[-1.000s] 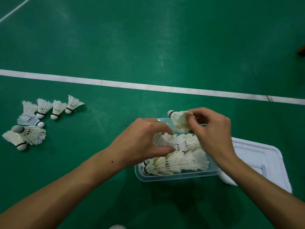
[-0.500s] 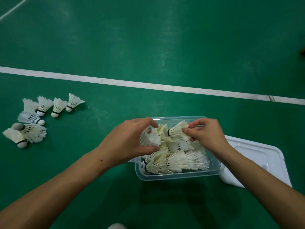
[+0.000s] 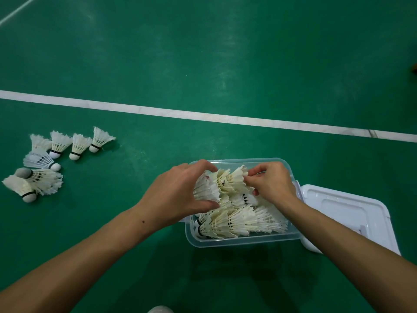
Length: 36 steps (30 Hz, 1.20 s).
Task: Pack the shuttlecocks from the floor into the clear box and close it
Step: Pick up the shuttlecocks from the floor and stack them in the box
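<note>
Item, clear box (image 3: 239, 241), half packed: my left hand (image 3: 178, 195) grips one shuttlecock (image 3: 206, 188), my right hand (image 3: 270, 182) pinches another shuttlecock (image 3: 237, 177); I nest both gently, feathers uncrushed.

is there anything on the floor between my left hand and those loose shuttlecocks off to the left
Nothing visible. Only bare green floor lies between the left hand at the clear box and the loose shuttlecocks. That hand is gripping a shuttlecock over the box.

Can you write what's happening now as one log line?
left hand: grips shuttlecock | right hand: pinches another in clear box | lid: off
</note>
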Available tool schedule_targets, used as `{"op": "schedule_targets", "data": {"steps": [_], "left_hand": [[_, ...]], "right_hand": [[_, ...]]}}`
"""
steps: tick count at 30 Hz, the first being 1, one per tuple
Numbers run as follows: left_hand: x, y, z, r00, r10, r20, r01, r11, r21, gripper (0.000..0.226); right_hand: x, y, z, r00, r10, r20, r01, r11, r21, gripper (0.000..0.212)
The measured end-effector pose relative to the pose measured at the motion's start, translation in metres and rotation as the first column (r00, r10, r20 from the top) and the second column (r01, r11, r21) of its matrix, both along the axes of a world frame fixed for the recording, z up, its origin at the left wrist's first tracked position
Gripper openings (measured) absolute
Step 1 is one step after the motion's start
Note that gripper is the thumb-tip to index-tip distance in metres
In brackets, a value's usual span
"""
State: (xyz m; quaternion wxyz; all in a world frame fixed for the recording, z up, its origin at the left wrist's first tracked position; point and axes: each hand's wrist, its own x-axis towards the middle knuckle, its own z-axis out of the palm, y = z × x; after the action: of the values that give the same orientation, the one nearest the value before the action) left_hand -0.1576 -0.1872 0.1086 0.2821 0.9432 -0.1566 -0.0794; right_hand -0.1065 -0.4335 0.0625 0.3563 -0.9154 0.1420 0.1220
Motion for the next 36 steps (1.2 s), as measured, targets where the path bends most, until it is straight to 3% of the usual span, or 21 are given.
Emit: {"op": "schedule_targets", "data": {"steps": [4, 7, 9, 12, 16, 19, 22, 26, 31, 36], "left_hand": [[0.002, -0.006, 0.0, 0.999, 0.037, -0.003, -0.037, 0.999, -0.036, 0.078], [0.006, -0.016, 0.003, 0.999, 0.024, 0.033, -0.024, 1.0, -0.017, 0.079], [0.011, -0.025, 0.004, 0.998, 0.007, 0.065, -0.008, 1.0, 0.022, 0.081], [0.017, -0.037, 0.006, 0.993, -0.014, 0.116, 0.01, 0.999, 0.037, 0.085], [0.023, -0.046, 0.008, 0.986, -0.03, 0.164, 0.03, 1.0, 0.004, 0.083], [0.024, -0.046, 0.005, 0.988, -0.058, 0.146, 0.069, 0.996, -0.065, 0.088], [0.024, -0.034, 0.002, 0.994, -0.034, 0.105, 0.047, 0.992, -0.12, 0.095], [0.018, -0.015, -0.014, 0.994, 0.002, 0.11, -0.003, 1.0, 0.011, 0.073], [0.012, -0.023, -0.033, 0.981, -0.074, 0.179, 0.029, 0.97, 0.242, 0.06], [0.015, -0.034, -0.04, 0.974, -0.094, 0.205, 0.022, 0.944, 0.328, 0.048]], "right_hand": [[-0.009, -0.018, 0.021, 1.0, -0.012, 0.008, 0.011, 0.993, 0.115, 0.036], [-0.024, -0.025, 0.046, 0.993, -0.005, 0.121, -0.008, 0.994, 0.109, 0.02], [-0.036, -0.019, 0.064, 0.984, 0.025, 0.175, -0.064, 0.973, 0.222, 0.014], [-0.048, -0.001, 0.079, 0.971, 0.159, 0.18, -0.219, 0.894, 0.392, 0.016], [-0.047, 0.011, 0.076, 0.954, 0.225, 0.197, -0.289, 0.864, 0.413, 0.007], [-0.048, 0.003, 0.075, 0.944, 0.211, 0.254, -0.297, 0.878, 0.376, 0.006], [-0.049, -0.021, 0.076, 0.948, 0.065, 0.312, -0.174, 0.925, 0.337, 0.006], [-0.045, -0.055, 0.067, 0.926, -0.095, 0.365, 0.019, 0.978, 0.208, 0.011], [-0.044, -0.052, 0.043, 0.952, -0.016, 0.307, -0.025, 0.991, 0.128, 0.013], [-0.034, -0.043, 0.028, 0.96, 0.162, 0.227, -0.156, 0.987, -0.041, 0.014]]}}
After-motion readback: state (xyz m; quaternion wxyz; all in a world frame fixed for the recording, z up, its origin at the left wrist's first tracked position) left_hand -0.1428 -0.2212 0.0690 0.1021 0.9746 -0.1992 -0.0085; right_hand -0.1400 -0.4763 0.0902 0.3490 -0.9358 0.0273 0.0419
